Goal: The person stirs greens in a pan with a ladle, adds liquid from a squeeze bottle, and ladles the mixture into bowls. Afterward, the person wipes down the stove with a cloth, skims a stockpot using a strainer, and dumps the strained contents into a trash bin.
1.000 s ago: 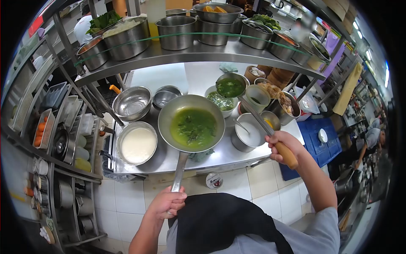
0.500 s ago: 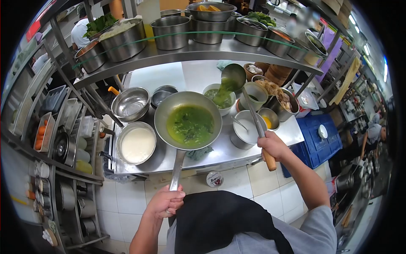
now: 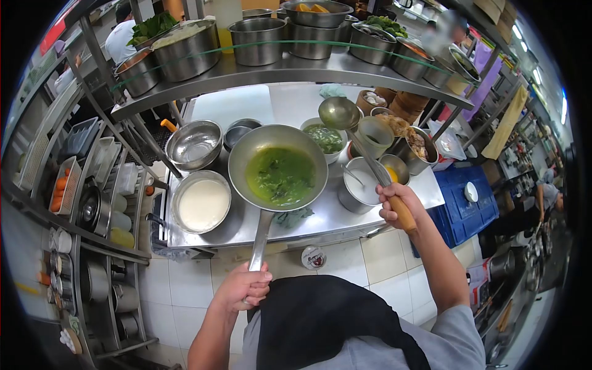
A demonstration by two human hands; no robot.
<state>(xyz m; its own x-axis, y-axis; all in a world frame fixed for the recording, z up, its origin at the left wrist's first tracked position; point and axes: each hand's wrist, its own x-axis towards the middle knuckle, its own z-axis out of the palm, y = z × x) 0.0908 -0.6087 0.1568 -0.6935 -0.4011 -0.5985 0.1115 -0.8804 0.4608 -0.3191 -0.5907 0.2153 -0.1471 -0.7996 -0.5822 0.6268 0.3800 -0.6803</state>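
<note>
My left hand (image 3: 244,287) is closed round the metal handle of a frying pan (image 3: 240,148), which holds green soup (image 3: 282,176) with leafy bits. The pan hangs level above the front of the steel table. In my right hand (image 3: 398,206) is the wooden handle of a ladle (image 3: 339,113); its bowl looks drained, with only a green film inside. Just below the ladle's bowl stands a white bowl (image 3: 343,154) with green soup in it. A steel pot (image 3: 353,200) of white liquid with a spoon sits left of my right hand.
Left of the pan are a pot of creamy white liquid (image 3: 201,203) and a steel mixing bowl (image 3: 194,145). An overhead shelf (image 3: 296,82) carries several steel containers. To the right lie a blue bin (image 3: 459,213) and a small bowl of yolk (image 3: 394,168).
The ladle was tipped, pouring green soup into the white bowl; now the pouring has stopped and its bowl has turned upright. The pan has shifted slightly right with the view.
</note>
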